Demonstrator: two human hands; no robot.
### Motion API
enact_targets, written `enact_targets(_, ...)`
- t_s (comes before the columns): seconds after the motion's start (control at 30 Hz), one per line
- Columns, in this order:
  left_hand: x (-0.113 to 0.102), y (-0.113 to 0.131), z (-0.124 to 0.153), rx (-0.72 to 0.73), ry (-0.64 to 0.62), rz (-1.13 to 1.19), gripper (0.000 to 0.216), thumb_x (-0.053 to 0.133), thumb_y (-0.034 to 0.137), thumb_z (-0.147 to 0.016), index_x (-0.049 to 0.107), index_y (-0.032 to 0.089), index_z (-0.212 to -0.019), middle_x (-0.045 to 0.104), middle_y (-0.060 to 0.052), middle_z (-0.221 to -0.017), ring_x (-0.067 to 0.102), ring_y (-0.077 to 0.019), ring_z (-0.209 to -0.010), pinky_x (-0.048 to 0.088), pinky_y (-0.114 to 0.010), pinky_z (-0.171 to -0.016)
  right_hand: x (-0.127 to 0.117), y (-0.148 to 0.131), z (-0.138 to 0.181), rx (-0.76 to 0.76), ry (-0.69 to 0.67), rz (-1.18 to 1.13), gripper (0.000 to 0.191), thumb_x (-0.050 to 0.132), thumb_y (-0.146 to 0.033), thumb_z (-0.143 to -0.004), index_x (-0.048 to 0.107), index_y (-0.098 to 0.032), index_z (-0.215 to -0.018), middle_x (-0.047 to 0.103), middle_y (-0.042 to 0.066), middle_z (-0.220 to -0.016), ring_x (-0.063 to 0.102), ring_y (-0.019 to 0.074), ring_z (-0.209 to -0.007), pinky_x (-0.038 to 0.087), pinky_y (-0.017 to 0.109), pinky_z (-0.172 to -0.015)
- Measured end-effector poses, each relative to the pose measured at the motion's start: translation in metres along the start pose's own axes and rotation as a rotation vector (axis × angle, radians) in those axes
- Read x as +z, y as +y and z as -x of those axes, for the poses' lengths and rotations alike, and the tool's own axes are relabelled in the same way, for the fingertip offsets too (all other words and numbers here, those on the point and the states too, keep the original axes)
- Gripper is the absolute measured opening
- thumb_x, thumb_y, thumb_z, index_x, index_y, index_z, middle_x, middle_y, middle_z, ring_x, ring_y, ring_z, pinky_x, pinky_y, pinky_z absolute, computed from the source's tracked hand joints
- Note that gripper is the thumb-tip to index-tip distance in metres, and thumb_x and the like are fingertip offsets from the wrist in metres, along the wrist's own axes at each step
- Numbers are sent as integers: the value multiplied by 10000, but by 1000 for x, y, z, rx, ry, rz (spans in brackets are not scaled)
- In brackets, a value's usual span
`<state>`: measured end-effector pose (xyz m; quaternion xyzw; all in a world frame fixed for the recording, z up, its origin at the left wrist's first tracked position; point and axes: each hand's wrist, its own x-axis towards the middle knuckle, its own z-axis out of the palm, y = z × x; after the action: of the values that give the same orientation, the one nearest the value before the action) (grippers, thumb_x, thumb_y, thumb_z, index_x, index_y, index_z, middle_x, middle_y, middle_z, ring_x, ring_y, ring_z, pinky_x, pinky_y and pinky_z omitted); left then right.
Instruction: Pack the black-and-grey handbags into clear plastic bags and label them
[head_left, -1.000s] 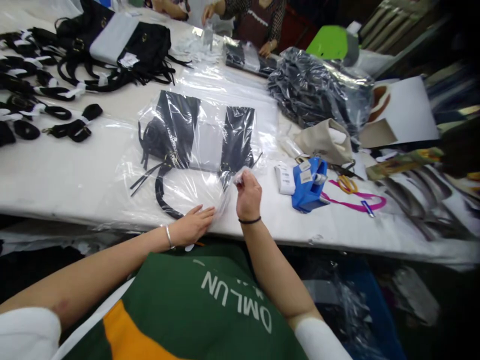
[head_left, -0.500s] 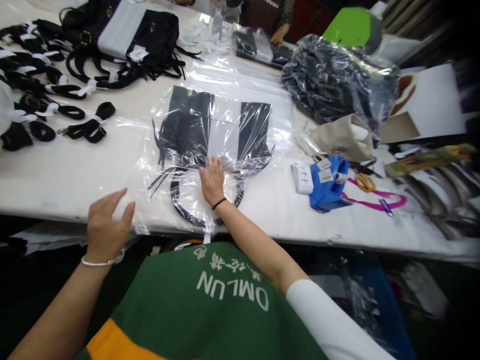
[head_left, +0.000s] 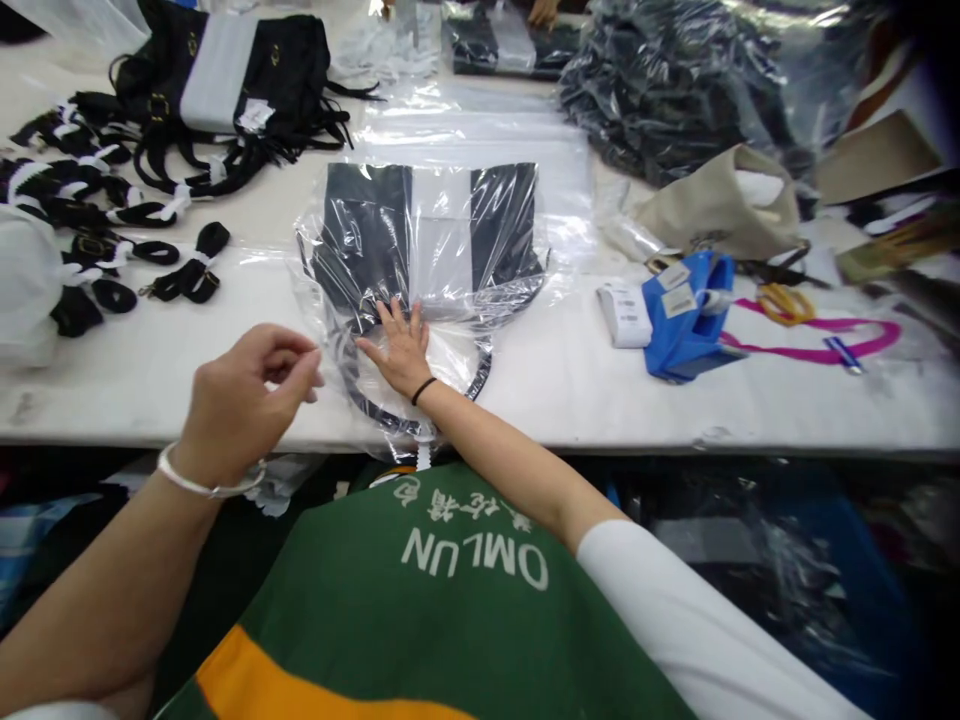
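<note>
A black handbag (head_left: 367,215) with a pale wrap (head_left: 442,240) around its middle lies inside a clear plastic bag (head_left: 551,290). Its round black handle (head_left: 482,370) points towards me. My right hand (head_left: 401,350) rests flat on the plastic over the handle, fingers spread. Just left of the plastic bag, my left hand (head_left: 251,400) is raised above the table edge with its fingers curled and the thumb against them. Whether any plastic is caught between those fingers is hidden.
Black straps (head_left: 199,265) and black handbags (head_left: 289,80) lie to the left. Flat clear bags (head_left: 480,130) are behind. On the right are a blue holder (head_left: 679,320), a beige pouch (head_left: 720,205), a pink strap (head_left: 795,350) and a bagged dark heap (head_left: 667,90). Another person's hand (head_left: 544,12) shows at the top.
My left hand has gone from open to curled and moved right, towards the plastic bag. My right hand stays on the plastic with fingers spread wider. The view has tilted down.
</note>
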<state>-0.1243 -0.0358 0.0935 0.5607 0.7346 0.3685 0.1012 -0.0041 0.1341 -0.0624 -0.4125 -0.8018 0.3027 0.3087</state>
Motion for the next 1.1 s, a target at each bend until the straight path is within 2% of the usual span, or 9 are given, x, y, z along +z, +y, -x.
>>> enact_targets(0.1, 43, 38, -56, 204, -194, -143, 273, 609, 308, -875, 623, 202, -1127, 700, 16, -703, 686, -167, -663, 537, -289, -742, -14, 17, 0, -61, 13, -418, 851, 96, -741, -973, 339, -195, -1578, 287, 41, -1649, 34, 237, -1568, 76, 465, -1275)
enact_targets(0.17, 79, 48, -97, 233, -335, -229, 273, 613, 228, -840, 646, 177, -1106, 686, 7, -664, 686, -178, -682, 529, -288, -762, -23, 26, 1, -104, 12, -639, 912, 38, -768, -948, 413, -176, -1532, 421, 64, -1574, 238, 217, -1528, 176, 399, -1267)
enact_targets(0.27, 124, 51, -144, 138, -504, -305, 256, 665, 140, -757, 687, 161, -1011, 639, 8, -570, 673, -185, -642, 525, -279, -727, -28, 32, 1, -116, 35, -788, 867, 295, -827, -899, 522, -164, -1411, 593, 93, -1395, 480, 241, -1370, 337, 404, -1200)
enact_targets(0.37, 148, 50, -170, -8, -626, -149, 205, 696, 193, -789, 695, 140, -988, 650, -18, -585, 647, -168, -581, 520, -281, -664, -28, 34, -2, -3, 136, -841, 743, 627, -731, -796, 587, -161, -1271, 676, 92, -1265, 580, 256, -1247, 415, 410, -1133)
enact_targets(0.47, 158, 50, -183, 58, -528, 20, 258, 671, 342, -859, 689, 130, -1004, 705, -63, -733, 638, -141, -624, 509, -271, -661, -28, 34, -7, 90, 191, -935, 549, 569, -639, -882, 643, -166, -1151, 739, 93, -1140, 644, 224, -1163, 428, 383, -1114)
enact_targets(0.53, 166, 51, -190, 168, -474, -87, 293, 722, 402, -803, 707, 134, -922, 710, -66, -773, 629, -143, -674, 490, -261, -677, -27, 34, -10, 116, 173, -962, 476, 499, -577, -947, 656, -165, -1125, 755, 92, -1097, 670, 206, -1127, 437, 372, -1103)
enact_targets(0.7, 186, 44, -207, 273, -653, -382, 178, 766, 312, -636, 694, 151, -657, 628, -21, -583, 564, -152, -623, 424, -263, -648, -35, 26, 2, 91, 180, -926, 393, 480, -482, -988, 672, -150, -1076, 755, 94, -1095, 685, 199, -1106, 464, 363, -1085)
enact_targets(0.87, 168, 12, -210, 198, -712, -135, 262, 703, 394, -644, 694, 140, -708, 612, -9, -574, 531, -131, -576, 404, -262, -606, -62, 23, 17, 100, 126, -876, 444, 438, -518, -1015, 670, -186, -1197, 748, 69, -1112, 719, 185, -989, 573, 337, -922)
enact_targets(1.1, 150, -29, -177, 98, -690, 148, 482, 685, 588, -689, 676, 117, -793, 595, 5, -662, 480, -100, -620, 365, -225, -595, -77, 52, -30, 334, 103, -562, 359, 521, -431, -988, 752, -157, -970, 745, 62, -877, 708, 203, -861, 568, 341, -845)
